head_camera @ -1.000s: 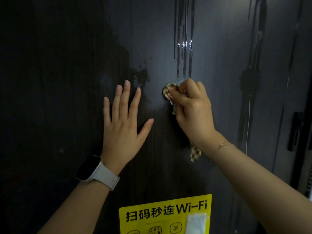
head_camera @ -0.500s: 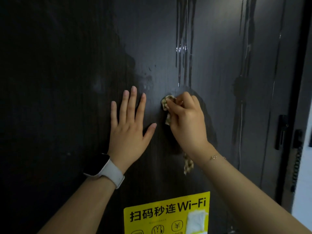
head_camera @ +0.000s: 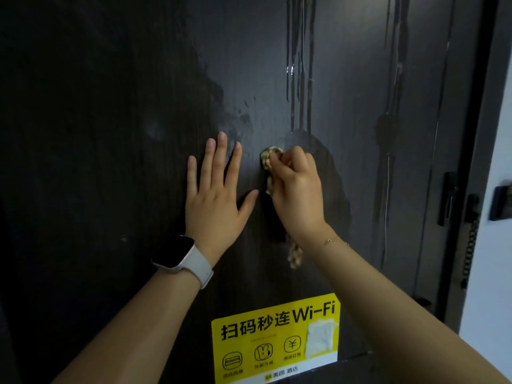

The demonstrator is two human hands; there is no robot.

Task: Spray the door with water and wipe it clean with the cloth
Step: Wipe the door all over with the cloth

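Hardly shifted: right hand (head_camera: 297,189) grip pinching bunched checked cloth (head_camera: 267,159) on wet-streaked dark door (head_camera: 346,79)

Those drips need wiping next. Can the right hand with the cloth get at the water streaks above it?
Probably yes. The right hand grips the cloth against the door, and the water streaks run down to just above it, with nothing between.

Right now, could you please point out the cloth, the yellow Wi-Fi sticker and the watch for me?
cloth (head_camera: 266,157): head view, bunched end above the right hand's fingers.
yellow Wi-Fi sticker (head_camera: 249,331): head view, upper left of its yellow face.
watch (head_camera: 172,252): head view, dark screen on the left wrist.
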